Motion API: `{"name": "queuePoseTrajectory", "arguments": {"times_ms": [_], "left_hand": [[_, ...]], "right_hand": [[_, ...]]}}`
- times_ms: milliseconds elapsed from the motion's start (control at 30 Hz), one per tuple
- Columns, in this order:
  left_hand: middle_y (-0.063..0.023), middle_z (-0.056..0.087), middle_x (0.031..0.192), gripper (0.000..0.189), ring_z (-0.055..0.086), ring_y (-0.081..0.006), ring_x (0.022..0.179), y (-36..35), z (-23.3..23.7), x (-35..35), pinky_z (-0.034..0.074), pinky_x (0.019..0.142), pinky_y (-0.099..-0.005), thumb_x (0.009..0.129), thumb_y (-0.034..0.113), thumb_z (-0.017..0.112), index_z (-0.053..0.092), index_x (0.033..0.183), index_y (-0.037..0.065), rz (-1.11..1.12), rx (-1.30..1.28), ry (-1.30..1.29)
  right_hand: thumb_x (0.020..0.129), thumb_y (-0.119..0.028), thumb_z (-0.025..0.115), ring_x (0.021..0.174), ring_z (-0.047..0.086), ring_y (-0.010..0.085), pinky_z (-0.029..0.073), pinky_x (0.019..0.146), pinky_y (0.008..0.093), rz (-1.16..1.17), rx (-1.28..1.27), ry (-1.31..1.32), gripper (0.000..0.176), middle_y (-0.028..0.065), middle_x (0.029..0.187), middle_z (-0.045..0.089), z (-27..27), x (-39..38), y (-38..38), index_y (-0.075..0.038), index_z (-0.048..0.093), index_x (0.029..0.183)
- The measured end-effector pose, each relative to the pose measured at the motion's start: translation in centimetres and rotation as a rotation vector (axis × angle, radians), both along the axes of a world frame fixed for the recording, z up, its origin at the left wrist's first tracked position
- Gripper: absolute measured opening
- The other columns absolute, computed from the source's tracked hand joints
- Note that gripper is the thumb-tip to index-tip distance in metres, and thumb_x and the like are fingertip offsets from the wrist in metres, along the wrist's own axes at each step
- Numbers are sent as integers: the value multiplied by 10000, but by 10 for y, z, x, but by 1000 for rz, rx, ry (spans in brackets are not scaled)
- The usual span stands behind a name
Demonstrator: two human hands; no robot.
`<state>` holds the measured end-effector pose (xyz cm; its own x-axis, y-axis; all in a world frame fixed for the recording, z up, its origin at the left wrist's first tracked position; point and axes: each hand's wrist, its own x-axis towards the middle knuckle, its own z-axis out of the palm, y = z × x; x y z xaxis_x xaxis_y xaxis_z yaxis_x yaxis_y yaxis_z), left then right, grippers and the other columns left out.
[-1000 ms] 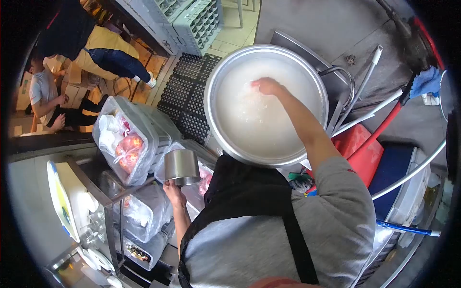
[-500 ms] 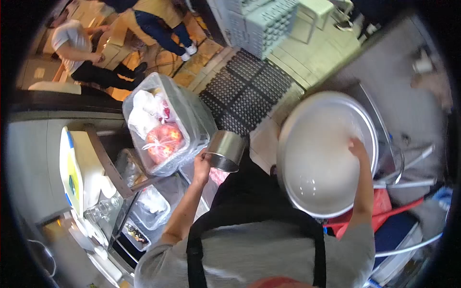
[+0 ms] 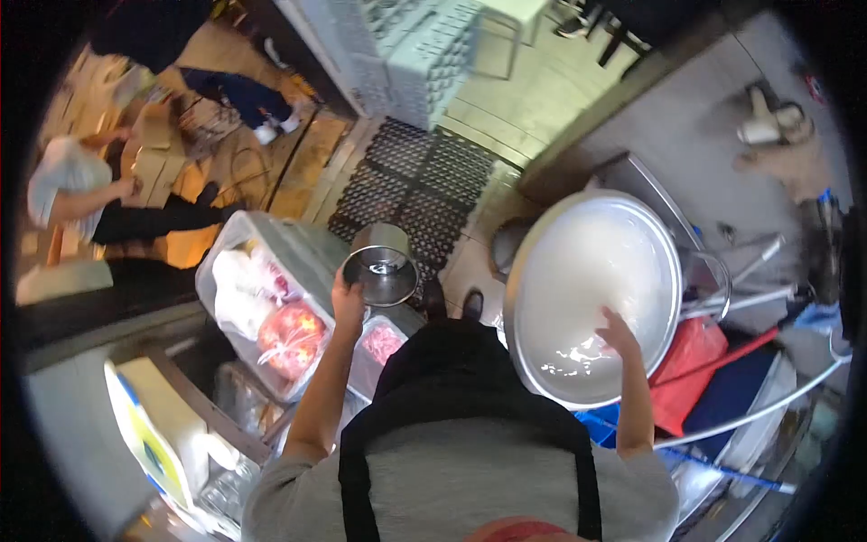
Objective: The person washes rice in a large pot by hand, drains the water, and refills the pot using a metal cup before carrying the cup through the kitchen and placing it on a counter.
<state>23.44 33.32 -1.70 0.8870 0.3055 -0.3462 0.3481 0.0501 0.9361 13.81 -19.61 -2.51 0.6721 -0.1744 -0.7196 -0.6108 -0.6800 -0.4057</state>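
Note:
My left hand (image 3: 347, 298) grips a cylindrical metal pot (image 3: 381, 238) by its side, its mouth tipped toward me so that the shiny interior shows. On my right stands a large round metal basin (image 3: 516, 361) of cloudy white liquid (image 3: 578, 271). Over its near right part is my right hand (image 3: 619, 334), fingers spread, with nothing in it. Light glints off the liquid near the fingertips.
Left of the pot is a clear plastic tub (image 3: 316, 242) with a red-filled bag (image 3: 291, 340) and white bags. A smaller container (image 3: 383, 343) holds pink stuff. Black rubber mats (image 3: 411, 181) cover the floor ahead. A seated person (image 3: 77, 185) is at far left.
My view has shifted. The metal pot has turned its mouth more toward me, still in my left hand. My right hand has moved nearer to me over the basin and opened its fingers.

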Motion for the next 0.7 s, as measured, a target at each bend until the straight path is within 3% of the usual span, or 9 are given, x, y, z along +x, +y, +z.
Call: {"name": "queuePoseTrajectory", "arguments": {"times_ms": [33,133,233,367,467,500,600,667,700], "left_hand": [[-68,527,1055,418,491,-153,963,-7,-1,1,368,854,-280,690,-82,386,478,1087,12,-20,-90,-17],[-58,534,1036,382,492,-148,958,-33,12,3,368,846,-269,706,-60,415,487,1074,13,-85,-63,112],[-55,542,1015,330,494,-143,952,-49,13,-5,365,843,-260,741,-21,449,494,1066,13,-135,58,88],[-54,540,986,293,484,-128,918,-60,24,-9,365,817,-256,774,17,456,489,1066,16,-211,137,-50],[-52,535,962,302,479,-129,894,-62,41,-15,369,800,-257,760,-4,433,480,1058,21,-146,201,11],[-45,533,947,310,479,-133,877,-53,23,-18,373,787,-260,747,-14,430,474,1050,34,-126,144,35],[-35,532,956,314,486,-136,863,-52,35,-19,381,773,-263,738,-1,451,480,1047,46,-32,25,231],[-29,535,951,339,497,-140,851,-27,-5,-19,392,754,-260,726,12,466,475,1061,62,-66,-18,230],[-31,538,952,349,505,-141,845,-32,9,-14,404,732,-261,720,14,473,473,1066,66,-84,4,298]], "right_hand": [[708,-80,549,951,502,253,517,540,288,377,-127,-198,580,186,1179,410,-35,-10,-14,-54,337,1247],[715,-86,525,985,488,267,492,654,343,-8,27,-37,522,188,1177,415,10,34,13,-40,384,1216],[717,-91,508,1015,477,281,433,799,364,-244,186,-155,455,185,1173,431,51,67,15,-27,445,1163],[712,-114,490,1034,475,294,377,884,342,372,-239,-360,412,181,1112,493,-2,67,-30,-37,492,1116],[710,-114,485,1057,454,302,361,898,352,4,69,-269,398,182,1111,495,8,75,-29,-24,503,1097],[715,-145,484,1079,438,299,343,917,360,26,18,-176,389,179,1131,487,16,76,-26,-14,515,1080],[723,-192,480,1084,435,302,328,931,362,345,-236,-129,412,180,1151,475,-14,62,-32,-15,504,1094],[717,-202,490,1106,413,304,304,951,365,457,-236,-42,460,183,1185,446,-31,64,-32,-15,465,1137],[718,-181,496,1103,416,302,321,939,356,383,-117,-177,449,174,1179,454,-16,63,-31,-35,465,1142]]}}
